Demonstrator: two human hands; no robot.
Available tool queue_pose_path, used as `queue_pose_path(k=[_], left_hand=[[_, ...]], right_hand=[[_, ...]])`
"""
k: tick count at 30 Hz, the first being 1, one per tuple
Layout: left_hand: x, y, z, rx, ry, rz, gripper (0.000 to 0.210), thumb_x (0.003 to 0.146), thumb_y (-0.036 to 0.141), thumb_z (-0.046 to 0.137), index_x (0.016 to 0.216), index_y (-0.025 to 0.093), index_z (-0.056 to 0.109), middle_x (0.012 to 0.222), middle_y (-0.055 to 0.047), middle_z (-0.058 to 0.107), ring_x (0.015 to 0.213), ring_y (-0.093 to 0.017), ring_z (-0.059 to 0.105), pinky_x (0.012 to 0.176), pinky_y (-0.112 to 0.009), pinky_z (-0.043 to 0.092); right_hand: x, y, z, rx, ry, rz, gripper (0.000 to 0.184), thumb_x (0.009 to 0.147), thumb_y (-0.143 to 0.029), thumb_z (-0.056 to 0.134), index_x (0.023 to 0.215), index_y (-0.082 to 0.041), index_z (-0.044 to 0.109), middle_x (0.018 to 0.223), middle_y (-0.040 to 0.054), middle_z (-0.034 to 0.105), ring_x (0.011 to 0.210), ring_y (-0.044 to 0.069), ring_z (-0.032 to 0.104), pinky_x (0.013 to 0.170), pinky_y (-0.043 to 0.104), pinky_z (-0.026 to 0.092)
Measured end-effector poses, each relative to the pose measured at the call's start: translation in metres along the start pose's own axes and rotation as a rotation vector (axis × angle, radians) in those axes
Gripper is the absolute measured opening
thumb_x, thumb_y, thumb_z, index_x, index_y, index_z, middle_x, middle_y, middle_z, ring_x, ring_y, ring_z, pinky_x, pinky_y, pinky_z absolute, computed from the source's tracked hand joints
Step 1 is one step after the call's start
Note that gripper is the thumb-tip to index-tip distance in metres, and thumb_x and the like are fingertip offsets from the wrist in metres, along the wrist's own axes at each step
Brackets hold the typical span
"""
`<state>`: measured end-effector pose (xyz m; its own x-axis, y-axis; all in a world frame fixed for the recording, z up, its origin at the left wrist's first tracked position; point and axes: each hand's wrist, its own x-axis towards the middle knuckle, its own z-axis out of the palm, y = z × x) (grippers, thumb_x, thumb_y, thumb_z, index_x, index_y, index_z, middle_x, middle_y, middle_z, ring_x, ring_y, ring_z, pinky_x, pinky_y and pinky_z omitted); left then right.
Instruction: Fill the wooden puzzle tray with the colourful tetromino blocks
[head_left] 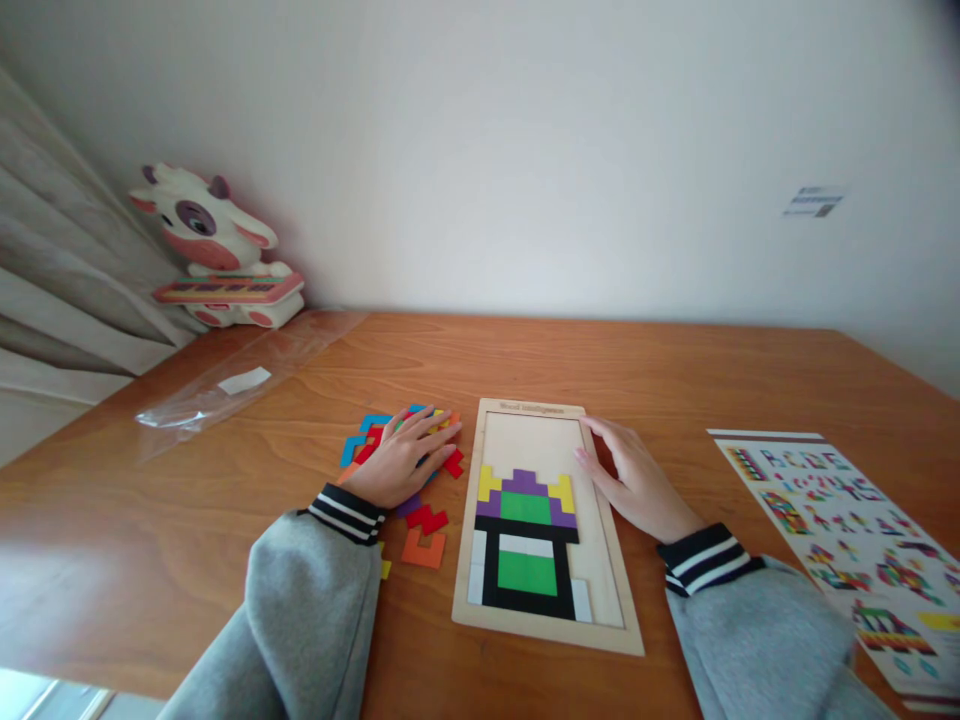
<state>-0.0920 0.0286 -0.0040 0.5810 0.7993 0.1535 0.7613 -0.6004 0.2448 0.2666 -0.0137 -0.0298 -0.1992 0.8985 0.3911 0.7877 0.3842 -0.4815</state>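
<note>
My left hand (411,455) lies with fingers spread over a heap of coloured puzzle pieces, covering part of it. Blue pieces (351,448) stick out at its left, and a red piece (454,463) shows by its fingertips. Nearer to me lie another red piece (427,518) and an orange U-shaped piece (424,549). My right hand (630,470) rests at the right rim of the wooden puzzle tray (547,632), thumb and fingers apart, holding nothing. In the tray's lower part sit fitted black, green (526,573), white, purple (525,482) and yellow pieces.
A printed pattern sheet (847,520) lies on the table at the right. At the back left a clear plastic bag (217,400) lies in front of a toy cow with a keyboard (225,250). A wall (555,160) stands behind the wooden table (645,370).
</note>
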Motion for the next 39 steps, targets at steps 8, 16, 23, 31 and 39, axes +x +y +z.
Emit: queue_pose_path(k=[8,16,23,31,39], left_hand=[[0.001,-0.003,0.004,-0.052,0.042,0.073,0.047,0.104,0.04,0.033,0.134,0.016,0.06,0.148,-0.012,0.052,0.138,-0.025,0.047,0.118,-0.047,0.037],[-0.004,0.007,-0.003,0.025,0.081,0.031,0.042,0.104,0.04,0.035,0.133,0.025,0.061,0.152,-0.009,0.046,0.135,-0.028,0.049,0.114,-0.053,0.039],[-0.03,-0.024,-0.029,0.072,0.184,-0.132,0.06,0.093,0.059,0.051,0.138,0.02,0.055,0.147,-0.012,0.051,0.135,-0.032,0.048,0.112,-0.051,0.04],[-0.059,-0.041,-0.029,-0.036,0.062,-0.076,0.107,0.062,0.078,0.072,0.148,0.02,0.043,0.151,-0.015,0.046,0.139,-0.036,0.044,0.116,-0.053,0.035],[-0.051,-0.045,-0.019,-0.05,0.175,-0.067,0.042,0.096,0.051,0.048,0.122,0.023,0.067,0.13,-0.008,0.067,0.125,-0.026,0.059,0.111,-0.049,0.044]], right_hand=[[-0.001,0.001,-0.001,0.003,-0.004,-0.012,0.047,0.098,-0.05,0.047,0.135,-0.022,0.049,0.135,0.0146,0.06,0.125,0.031,0.054,0.108,0.055,0.042],[-0.003,0.006,-0.001,0.099,-0.02,0.062,0.048,0.097,-0.055,0.047,0.133,-0.023,0.051,0.134,0.013,0.059,0.125,0.03,0.054,0.11,0.055,0.042],[-0.004,0.006,-0.002,0.111,-0.019,0.115,0.052,0.094,-0.061,0.047,0.129,-0.024,0.055,0.129,0.0135,0.062,0.117,0.03,0.059,0.103,0.053,0.048],[-0.002,0.007,0.001,0.105,0.008,0.095,0.055,0.093,-0.064,0.046,0.128,-0.023,0.055,0.128,0.0145,0.063,0.115,0.031,0.061,0.101,0.053,0.049],[0.001,0.007,0.003,0.073,0.036,0.042,0.052,0.094,-0.061,0.047,0.128,-0.022,0.055,0.126,0.0145,0.064,0.115,0.03,0.061,0.103,0.053,0.047]])
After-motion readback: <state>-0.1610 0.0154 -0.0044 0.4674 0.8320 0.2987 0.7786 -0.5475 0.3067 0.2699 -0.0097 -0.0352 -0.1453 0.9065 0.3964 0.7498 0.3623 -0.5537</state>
